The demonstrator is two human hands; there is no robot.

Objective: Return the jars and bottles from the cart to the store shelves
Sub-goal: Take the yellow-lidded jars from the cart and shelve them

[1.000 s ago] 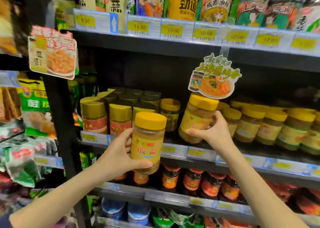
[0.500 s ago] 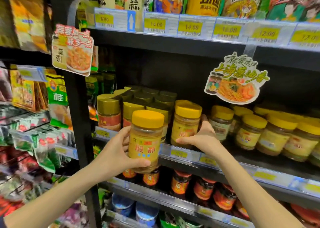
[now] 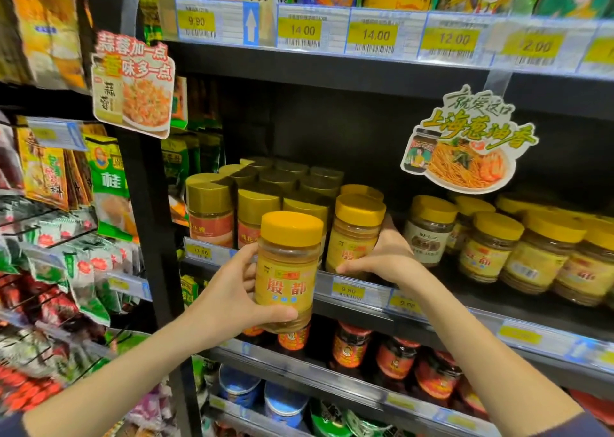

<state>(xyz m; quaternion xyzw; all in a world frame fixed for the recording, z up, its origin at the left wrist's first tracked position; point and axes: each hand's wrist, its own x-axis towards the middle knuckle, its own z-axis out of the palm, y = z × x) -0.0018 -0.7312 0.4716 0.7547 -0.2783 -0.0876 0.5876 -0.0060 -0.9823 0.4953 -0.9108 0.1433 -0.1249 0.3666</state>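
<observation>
Shelved jar [image 3: 356, 237] now upright in right hand [image 3: 383, 257]; another jar [image 3: 286, 270] in left hand [image 3: 229, 300].

Left hand [image 3: 229, 300] holds a jar [image 3: 287, 270] out in front of the mid shelf [image 3: 432, 307] edge, just left of and lower than a second jar [image 3: 355, 237]. That one seems to rest at the shelf front, w/ the right hand [image 3: 387, 257] gripping its right side. Left of it: a block of taller jars [image 3: 209, 210], several rows deep. Right: more jars [image 3: 488, 244] in rows to the frame edge. Noodle sign [image 3: 465, 147] hangs above them from the top shelf rail [image 3: 375, 36]. Shelf below: sauce jars [image 3: 352, 347]. Far left: packets [image 3: 43, 170] on pegs.
</observation>
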